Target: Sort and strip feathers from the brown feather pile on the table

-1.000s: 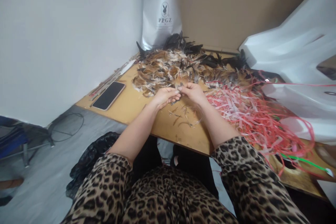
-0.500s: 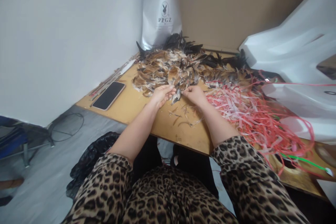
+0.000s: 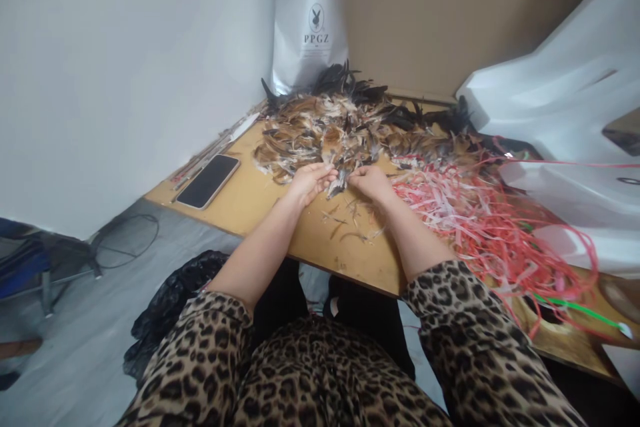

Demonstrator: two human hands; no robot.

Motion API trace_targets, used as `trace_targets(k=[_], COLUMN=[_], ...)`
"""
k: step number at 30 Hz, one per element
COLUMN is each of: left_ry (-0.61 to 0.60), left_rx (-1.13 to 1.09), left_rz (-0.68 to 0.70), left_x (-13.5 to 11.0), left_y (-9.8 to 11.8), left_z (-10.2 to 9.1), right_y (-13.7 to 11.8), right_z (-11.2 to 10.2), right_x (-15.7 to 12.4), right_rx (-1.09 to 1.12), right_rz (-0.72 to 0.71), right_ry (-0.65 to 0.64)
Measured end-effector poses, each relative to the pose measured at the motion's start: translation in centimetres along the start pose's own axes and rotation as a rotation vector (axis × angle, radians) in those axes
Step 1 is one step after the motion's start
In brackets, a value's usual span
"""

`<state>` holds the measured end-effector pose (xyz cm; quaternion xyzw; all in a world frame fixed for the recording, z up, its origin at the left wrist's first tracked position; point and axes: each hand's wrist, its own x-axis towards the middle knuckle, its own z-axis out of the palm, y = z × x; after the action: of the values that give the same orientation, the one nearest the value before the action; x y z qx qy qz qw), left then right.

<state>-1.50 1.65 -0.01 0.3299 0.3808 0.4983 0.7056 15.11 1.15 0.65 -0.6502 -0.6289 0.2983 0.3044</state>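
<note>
Compared with a second ago, when my fingertips met, my left hand point(image 3: 314, 181) and right hand point(image 3: 371, 183) stand apart, with a grey-white feather tuft point(image 3: 337, 180) lying between them at the near edge of the brown feather pile point(image 3: 295, 137). The fingers of each are curled in close to the thumb, but I cannot tell whether either pinches a feather. A careless tug could drag neighbouring feathers out with the tuft, my right forearm could catch the tangled pink ribbons point(image 3: 465, 213) just beside it, and a sleeve or a puff of air could sweep the loose scraps point(image 3: 345, 227) off the table point(image 3: 270, 227).
</note>
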Motion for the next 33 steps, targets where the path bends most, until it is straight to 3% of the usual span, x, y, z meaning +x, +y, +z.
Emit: trace_targets(k=[4, 11, 15, 26, 33], left_ry=[0.004, -0.042, -0.056, -0.08, -0.066], left_rx=[-0.002, 0.038, 0.054, 0.069, 0.062], left_rz=[-0.011, -0.067, -0.085, -0.097, -0.105], left_x=[0.0, -0.3, -0.3, -0.2, -0.2], left_y=[0.0, -0.1, -0.2, -0.3, -0.5], left_z=[0.0, 0.2, 0.1, 0.1, 0.1], right_y=[-0.6, -0.4, -0.3, -1.4, -1.4], right_z=[-0.6, -0.2, 0.3, 1.6, 2.3], right_x=[-0.3, 0.4, 0.6, 0.0, -0.2], right_rx=[0.187, 0.705, 0.841, 0.826, 0.657], right_rz=[0.084, 0.163, 0.176, -0.118, -0.188], right_ry=[0.019, -0.081, -0.075, 0.061, 0.119])
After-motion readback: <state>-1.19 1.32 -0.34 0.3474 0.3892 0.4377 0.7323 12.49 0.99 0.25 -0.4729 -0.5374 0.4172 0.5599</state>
